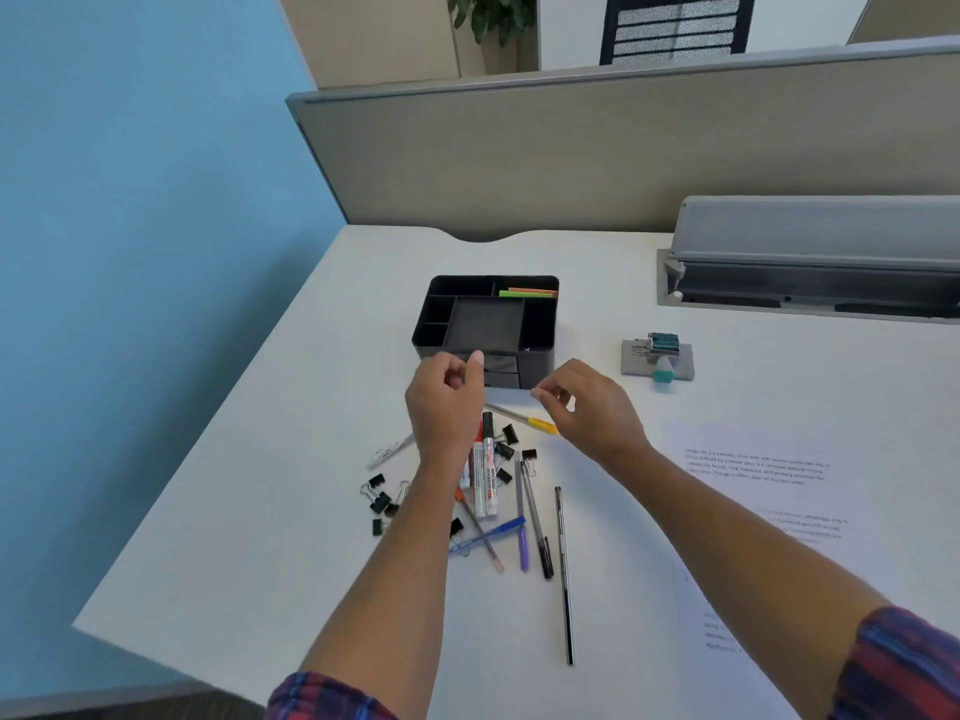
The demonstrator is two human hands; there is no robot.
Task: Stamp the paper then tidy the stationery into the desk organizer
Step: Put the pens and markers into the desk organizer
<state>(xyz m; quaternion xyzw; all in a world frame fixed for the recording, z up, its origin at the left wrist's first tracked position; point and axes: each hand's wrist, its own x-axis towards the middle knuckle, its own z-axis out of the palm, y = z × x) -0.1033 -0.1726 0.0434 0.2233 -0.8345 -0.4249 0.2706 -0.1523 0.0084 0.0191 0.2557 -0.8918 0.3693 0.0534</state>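
Both hands raised above a white table, just in front of the black desk organizer. Left hand loosely curled, thumb and forefinger close together near the organizer's small front drawers, nothing visibly held. Right hand likewise half-curled, fingers pinched toward each other; possibly something tiny between them, too small to tell. Plaid sleeves at the bottom corners of the view.

Organizer open-topped, divided into several compartments, with green and orange sticky notes in the rear right one and the large middle tray bare.

Below the hands, a loose scatter on the table: two white markers lying side by side, a yellow-tipped pen angled beneath the right hand, a blue pen, a purple pen, a long black pen apart to the right, and black binder clips spread on both sides of the left forearm.

Well to the right of the organizer, a stamp resting on a grey pad. Printed paper lying flat near the right forearm, reaching toward the table's near edge.
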